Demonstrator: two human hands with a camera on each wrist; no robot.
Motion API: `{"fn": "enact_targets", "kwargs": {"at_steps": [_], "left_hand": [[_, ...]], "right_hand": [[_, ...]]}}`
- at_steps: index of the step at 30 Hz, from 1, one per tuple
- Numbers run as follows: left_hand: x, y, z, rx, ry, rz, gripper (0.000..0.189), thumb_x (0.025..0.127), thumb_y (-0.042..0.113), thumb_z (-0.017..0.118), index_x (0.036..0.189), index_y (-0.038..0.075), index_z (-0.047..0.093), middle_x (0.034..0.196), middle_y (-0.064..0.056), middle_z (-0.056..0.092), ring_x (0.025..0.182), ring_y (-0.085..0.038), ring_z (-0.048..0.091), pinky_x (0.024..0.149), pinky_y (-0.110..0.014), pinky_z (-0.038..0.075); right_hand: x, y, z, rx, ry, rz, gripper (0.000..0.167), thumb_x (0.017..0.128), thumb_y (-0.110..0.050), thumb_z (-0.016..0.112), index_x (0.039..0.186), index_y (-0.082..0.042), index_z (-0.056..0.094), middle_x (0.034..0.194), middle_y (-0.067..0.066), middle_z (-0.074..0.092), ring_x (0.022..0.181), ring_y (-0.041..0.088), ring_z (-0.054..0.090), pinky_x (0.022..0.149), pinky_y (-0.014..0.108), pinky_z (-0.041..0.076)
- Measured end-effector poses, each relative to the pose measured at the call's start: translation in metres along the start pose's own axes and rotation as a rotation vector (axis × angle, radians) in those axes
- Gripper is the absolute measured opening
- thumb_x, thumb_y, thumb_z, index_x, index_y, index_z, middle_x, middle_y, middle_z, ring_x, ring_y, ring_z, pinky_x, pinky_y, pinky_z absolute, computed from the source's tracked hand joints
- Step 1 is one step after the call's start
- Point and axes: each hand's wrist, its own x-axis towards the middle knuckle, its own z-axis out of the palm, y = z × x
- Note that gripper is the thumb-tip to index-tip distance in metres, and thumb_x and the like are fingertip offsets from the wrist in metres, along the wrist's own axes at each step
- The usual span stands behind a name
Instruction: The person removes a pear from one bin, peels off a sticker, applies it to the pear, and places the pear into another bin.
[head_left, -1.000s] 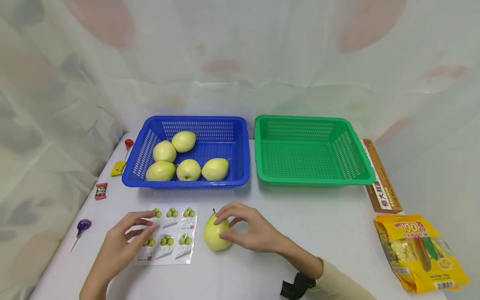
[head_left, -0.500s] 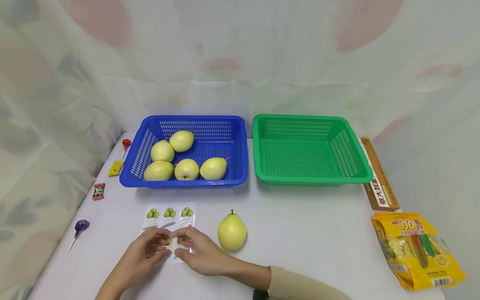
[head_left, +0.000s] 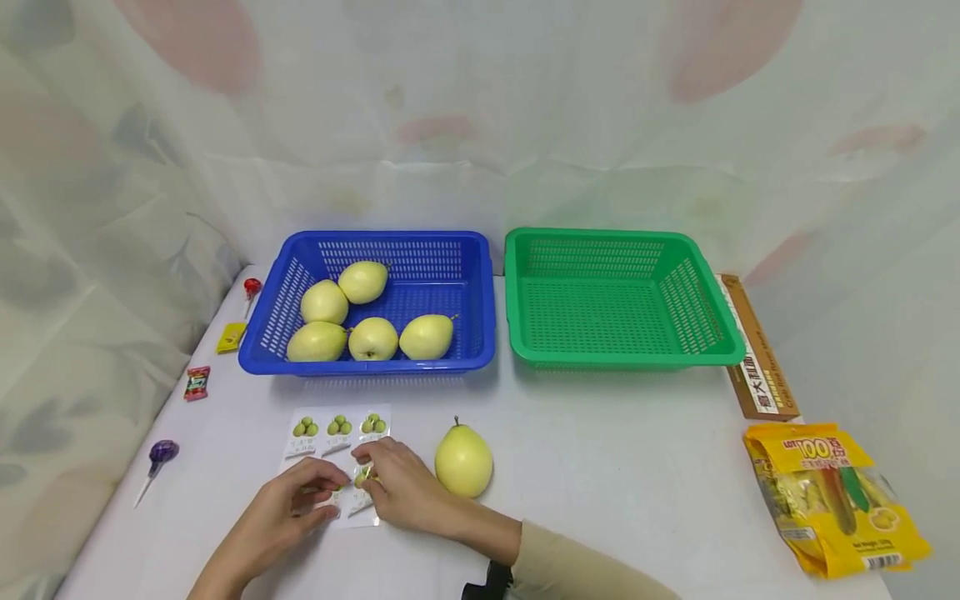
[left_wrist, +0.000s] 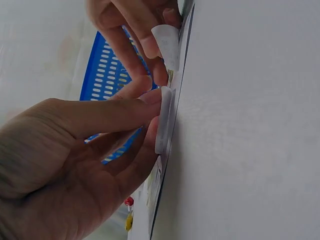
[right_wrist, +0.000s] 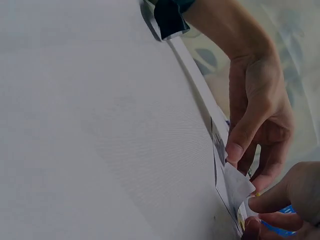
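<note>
A pale patterned cloth (head_left: 465,125) fills the top and sides of the frame; below it you have the white table (head_left: 622,475), with the blue basket (head_left: 367,367) left of centre and the green basket (head_left: 600,321) just beside it, right of centre; the yellow bag (head_left: 836,500) lies at lower right, and the brown box (head_left: 761,350) lies above it, near the green basket's right side.

The clear sheet (head_left: 342,455) lies flat in the lower left of centre, under both your hands; your left hand (head_left: 292,500) is bent over its lower part, thumb and forefinger apart in the head view and touching a white curl (left_wrist: 163,120) in the left wrist view; you cannot be told whether it pinches that curl; your right hand (head_left: 401,483) arches over the sheet's lower right, a small gap showing between thumb and forefinger, and whether it has hold of paper cannot be told.

One pear (head_left: 463,461) stands upright just right of your right hand, stem up; five pears (head_left: 425,337) lie in the blue basket; the sheet's labels (head_left: 372,424) show green fruit; at far left, bottom to top, lie a purple lollipop (head_left: 161,452), a red sweet (head_left: 197,382), a yellow sweet (head_left: 230,337) and a red lollipop (head_left: 252,287).
</note>
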Motion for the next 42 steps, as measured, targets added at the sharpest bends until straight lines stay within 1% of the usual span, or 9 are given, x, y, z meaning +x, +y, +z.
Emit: {"fn": "enact_targets", "kwargs": {"at_steps": [8,14,18,21,25,29,34,37,42], "left_hand": [[0.004,0.009,-0.004,0.03,-0.081,-0.138,0.041,0.085,-0.008,0.085,0.119,0.013,0.076,0.112,-0.002,0.071,0.095,-0.001,0.064,0.09,-0.025,0.066],[0.004,0.006,-0.003,0.015,-0.067,-0.111,0.041,0.084,-0.007,0.087,0.12,0.009,0.075,0.111,-0.003,0.07,0.095,-0.001,0.063,0.088,-0.024,0.066],[0.003,0.006,-0.003,0.016,-0.058,-0.106,0.039,0.083,-0.006,0.088,0.117,0.009,0.075,0.112,-0.004,0.07,0.096,-0.001,0.064,0.087,-0.023,0.066],[0.004,0.007,-0.003,0.022,-0.059,-0.15,0.039,0.083,-0.006,0.088,0.117,0.01,0.075,0.112,-0.003,0.07,0.095,-0.001,0.064,0.089,-0.022,0.065],[0.005,0.006,-0.001,0.016,-0.054,-0.181,0.04,0.083,-0.006,0.088,0.118,0.009,0.075,0.112,-0.004,0.07,0.095,-0.001,0.063,0.089,-0.021,0.065],[0.005,0.006,0.0,0.018,-0.031,-0.168,0.041,0.08,-0.008,0.089,0.117,0.007,0.075,0.111,-0.005,0.07,0.093,-0.001,0.062,0.086,-0.021,0.065],[0.007,0.006,0.001,0.045,-0.025,-0.177,0.042,0.081,-0.006,0.09,0.119,0.006,0.075,0.113,-0.004,0.071,0.093,-0.002,0.062,0.086,-0.023,0.066],[0.007,0.006,0.002,0.041,-0.019,-0.163,0.042,0.081,-0.006,0.09,0.118,0.007,0.075,0.113,-0.004,0.071,0.093,-0.003,0.062,0.085,-0.023,0.066],[0.008,0.015,0.002,0.071,-0.003,-0.07,0.037,0.085,-0.002,0.088,0.117,0.012,0.076,0.109,-0.001,0.072,0.091,0.0,0.063,0.08,-0.019,0.065]], "right_hand": [[0.005,0.001,-0.001,-0.113,0.001,-0.018,0.034,0.104,-0.01,0.07,0.137,-0.006,0.066,0.124,0.004,0.074,0.113,0.009,0.069,0.097,0.016,0.057],[0.005,0.002,-0.006,-0.066,-0.054,-0.025,0.036,0.097,-0.028,0.083,0.126,-0.011,0.073,0.116,-0.002,0.074,0.097,-0.003,0.062,0.084,0.007,0.048],[0.002,0.002,-0.011,-0.097,-0.108,-0.048,0.044,0.089,-0.041,0.09,0.121,-0.015,0.075,0.113,-0.006,0.073,0.101,-0.003,0.059,0.088,0.008,0.047],[-0.002,0.001,-0.012,-0.132,-0.115,-0.067,0.028,0.093,-0.033,0.087,0.115,-0.017,0.079,0.11,-0.008,0.072,0.102,-0.002,0.059,0.09,0.009,0.047],[-0.005,0.0,-0.011,-0.134,-0.063,-0.087,0.007,0.103,-0.022,0.076,0.106,-0.017,0.079,0.103,-0.008,0.072,0.097,-0.002,0.059,0.086,0.009,0.047],[-0.009,0.0,-0.011,-0.093,0.007,-0.114,0.007,0.109,-0.022,0.066,0.108,-0.017,0.071,0.103,-0.006,0.07,0.094,-0.003,0.058,0.083,0.006,0.046],[-0.013,-0.004,-0.023,0.003,0.103,-0.148,0.006,0.111,-0.02,0.063,0.113,-0.015,0.067,0.108,-0.003,0.07,0.095,-0.002,0.062,0.084,0.001,0.046],[-0.018,-0.008,-0.039,0.125,0.121,-0.139,0.008,0.11,-0.019,0.066,0.114,-0.013,0.068,0.112,0.0,0.072,0.096,-0.002,0.064,0.085,0.001,0.051],[-0.035,-0.004,-0.068,0.38,0.147,-0.121,0.009,0.104,-0.012,0.074,0.111,-0.007,0.071,0.108,0.009,0.074,0.089,0.003,0.071,0.08,0.012,0.062]]}}
